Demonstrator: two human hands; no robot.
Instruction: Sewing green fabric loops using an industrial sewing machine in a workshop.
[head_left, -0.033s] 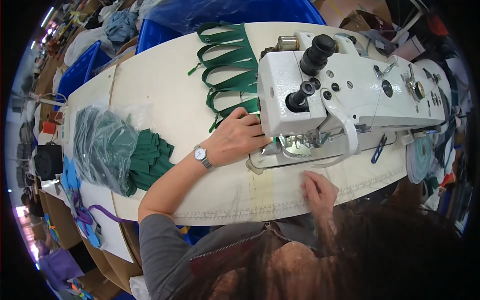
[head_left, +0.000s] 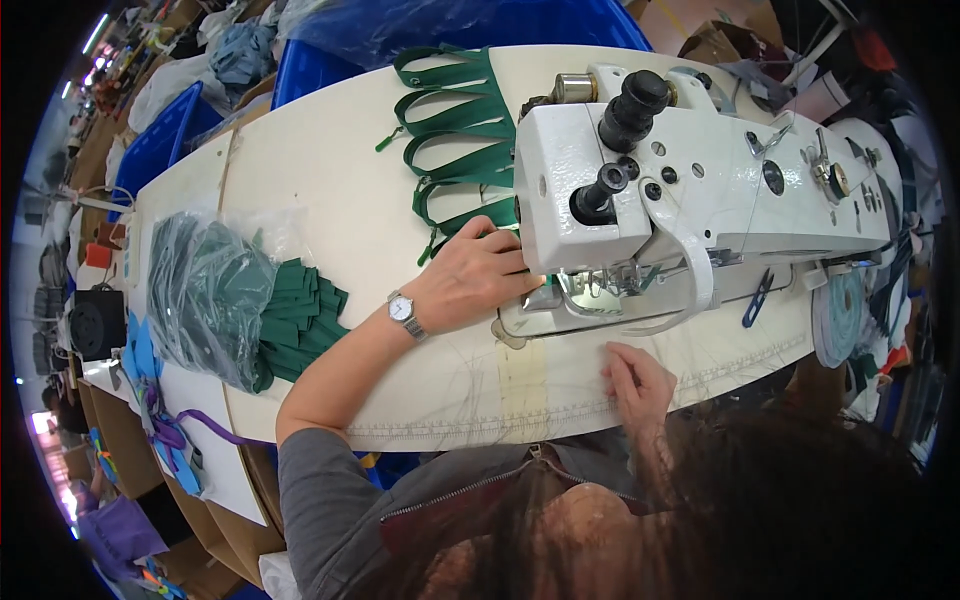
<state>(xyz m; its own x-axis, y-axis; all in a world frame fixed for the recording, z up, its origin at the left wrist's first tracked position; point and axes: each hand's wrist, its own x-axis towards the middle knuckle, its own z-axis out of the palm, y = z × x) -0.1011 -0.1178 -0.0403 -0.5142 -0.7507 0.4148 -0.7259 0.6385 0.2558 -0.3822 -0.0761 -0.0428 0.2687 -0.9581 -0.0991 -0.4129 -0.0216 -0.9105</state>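
Observation:
My left hand [head_left: 475, 272], with a silver watch on the wrist, has curled fingers on a green strap [head_left: 505, 210] at the presser foot [head_left: 590, 290] of a white sewing machine [head_left: 560, 170]; its fingertips are partly hidden. A row of looped green straps [head_left: 450, 120] runs out behind the machine. My right hand [head_left: 635, 385] rests near the table's front edge, below the presser foot, fingers loosely bent and holding nothing. To the left lie folded green straps [head_left: 300, 325], partly inside a clear plastic bag [head_left: 200, 290]. Small blue snips [head_left: 755, 300] lie right of the needle area.
Blue bins [head_left: 150, 140] stand beyond the curved white table [head_left: 320, 160]. Blue and purple straps [head_left: 170, 430] lie at the left end, near a black object [head_left: 95, 322]. A pale blue roll [head_left: 835, 315] is at the right edge, and cardboard boxes [head_left: 715, 40] are behind.

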